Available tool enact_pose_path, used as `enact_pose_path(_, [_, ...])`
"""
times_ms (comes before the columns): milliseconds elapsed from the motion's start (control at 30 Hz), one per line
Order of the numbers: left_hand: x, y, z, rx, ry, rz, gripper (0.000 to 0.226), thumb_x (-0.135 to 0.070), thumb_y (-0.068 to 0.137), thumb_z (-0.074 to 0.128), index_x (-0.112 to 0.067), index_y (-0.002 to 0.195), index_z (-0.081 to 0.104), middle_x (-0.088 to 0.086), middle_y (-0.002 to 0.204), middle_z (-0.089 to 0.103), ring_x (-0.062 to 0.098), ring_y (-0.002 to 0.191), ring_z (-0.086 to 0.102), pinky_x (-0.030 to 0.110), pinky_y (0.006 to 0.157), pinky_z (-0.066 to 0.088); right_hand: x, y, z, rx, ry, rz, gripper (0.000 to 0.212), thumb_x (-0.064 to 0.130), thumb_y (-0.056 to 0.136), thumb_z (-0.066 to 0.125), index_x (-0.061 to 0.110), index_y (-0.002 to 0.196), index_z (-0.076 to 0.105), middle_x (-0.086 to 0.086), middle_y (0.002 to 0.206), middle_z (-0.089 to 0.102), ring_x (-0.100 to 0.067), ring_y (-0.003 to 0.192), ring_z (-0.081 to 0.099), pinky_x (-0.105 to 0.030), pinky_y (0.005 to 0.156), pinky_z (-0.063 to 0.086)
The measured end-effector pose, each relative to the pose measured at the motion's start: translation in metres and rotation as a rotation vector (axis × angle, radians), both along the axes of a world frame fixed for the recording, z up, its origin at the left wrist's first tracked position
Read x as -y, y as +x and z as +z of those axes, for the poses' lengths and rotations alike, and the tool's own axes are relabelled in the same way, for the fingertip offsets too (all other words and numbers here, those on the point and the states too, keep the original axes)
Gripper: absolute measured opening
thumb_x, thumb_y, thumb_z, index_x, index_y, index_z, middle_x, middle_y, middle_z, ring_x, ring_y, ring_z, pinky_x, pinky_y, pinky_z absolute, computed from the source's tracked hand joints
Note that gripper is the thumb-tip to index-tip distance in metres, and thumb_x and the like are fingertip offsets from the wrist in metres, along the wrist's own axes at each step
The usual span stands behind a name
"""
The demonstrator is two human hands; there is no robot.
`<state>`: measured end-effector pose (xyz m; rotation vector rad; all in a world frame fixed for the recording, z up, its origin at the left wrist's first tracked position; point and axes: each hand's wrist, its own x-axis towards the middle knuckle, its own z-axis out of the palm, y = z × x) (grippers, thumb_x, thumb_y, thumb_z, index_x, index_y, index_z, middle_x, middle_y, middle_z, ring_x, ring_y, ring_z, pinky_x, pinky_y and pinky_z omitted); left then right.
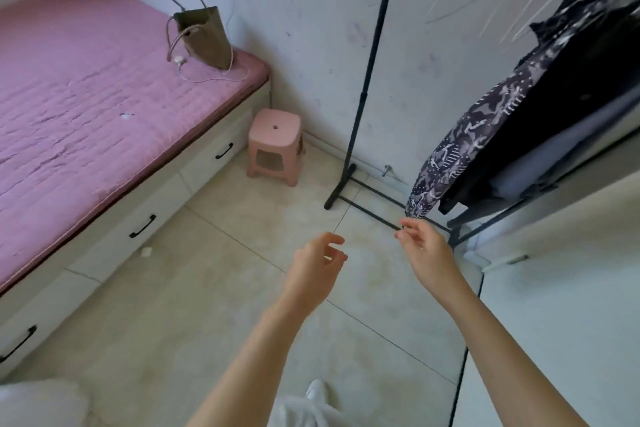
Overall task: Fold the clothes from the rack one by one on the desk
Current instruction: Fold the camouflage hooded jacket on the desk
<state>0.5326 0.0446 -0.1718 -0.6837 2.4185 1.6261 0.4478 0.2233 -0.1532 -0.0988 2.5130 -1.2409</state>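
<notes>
Patterned garment (pixel 464 146) hangs lengthwise, hem down, above right hand (pixel 424 246).

hands: 2, left hand (pixel 313 267) and right hand (pixel 427 246) | rack (pixel 360 104): 1 | patterned garment (pixel 460 146): 1 | stool (pixel 273 146): 1 | bag (pixel 204 38): 1 | bed (pixel 86 90): 1 | drawer handles (pixel 142 226): 3

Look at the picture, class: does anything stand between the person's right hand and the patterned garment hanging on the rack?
Nothing visible does. The right hand reaches with loosely curled fingers just below the hem of the dark, white-patterned garment on the black metal rack; only open air above the pale tiled floor separates them. The left hand is off to the side.
</notes>
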Motion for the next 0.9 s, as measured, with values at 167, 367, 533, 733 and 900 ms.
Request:
enact_pose_path(167, [-0.048, -0.078, 0.011, -0.007, -0.077, -0.185, 0.025, -0.016, 0.095, 0.049, -0.024, 0.117, 0.059, -0.005, 0.099, 0.069, 0.011, 0.088, 0.066, 0.033, 0.078, 0.056, -0.052, -0.067, 0.023, -0.068, -0.004, -0.160, 0.025, 0.027, 0.096, 0.053, 0.022, 0.120, 0.058, 0.003, 0.108, 0.067, -0.014, 0.100, 0.061, -0.027, 0.081, 0.043])
enact_pose_path(367, [-0.075, -0.169, 0.031, -0.085, -0.120, -0.325, 0.028, -0.016, 0.094, 0.051, -0.024, 0.119, 0.059, -0.007, 0.099, 0.070, 0.011, 0.088, 0.066, 0.032, 0.076, 0.056, -0.085, -0.142, 0.057, -0.133, -0.035, -0.306, 0.028, 0.026, 0.095, 0.053, 0.021, 0.122, 0.058, 0.003, 0.109, 0.068, -0.012, 0.104, 0.060, -0.036, 0.097, 0.047])
enact_pose_path(533, [-0.088, -0.255, 0.062, -0.193, -0.157, -0.425, 0.026, -0.017, 0.093, 0.052, -0.023, 0.117, 0.061, -0.009, 0.098, 0.071, 0.007, 0.085, 0.067, 0.028, 0.075, 0.055, -0.102, -0.213, 0.090, -0.199, -0.102, -0.397, 0.029, 0.026, 0.095, 0.053, 0.020, 0.123, 0.058, 0.000, 0.111, 0.067, -0.013, 0.106, 0.061, -0.042, 0.100, 0.047])
enact_pose_path(733, [-0.106, -0.337, 0.102, -0.312, -0.173, -0.516, 0.030, -0.016, 0.094, 0.052, -0.020, 0.123, 0.060, -0.003, 0.108, 0.070, 0.015, 0.092, 0.067, 0.034, 0.086, 0.054, -0.112, -0.284, 0.131, -0.260, -0.179, -0.478, 0.028, 0.023, 0.096, 0.051, 0.020, 0.122, 0.057, 0.003, 0.108, 0.067, -0.014, 0.107, 0.061, -0.042, 0.101, 0.046])
enact_pose_path(900, [-0.139, -0.403, 0.135, -0.388, -0.165, -0.541, 0.034, -0.017, 0.094, 0.051, -0.021, 0.127, 0.058, -0.001, 0.116, 0.068, 0.017, 0.102, 0.064, 0.035, 0.089, 0.054, -0.128, -0.346, 0.169, -0.325, -0.248, -0.533, 0.030, 0.022, 0.095, 0.052, 0.018, 0.123, 0.057, 0.001, 0.108, 0.066, -0.013, 0.103, 0.063, -0.040, 0.099, 0.049])
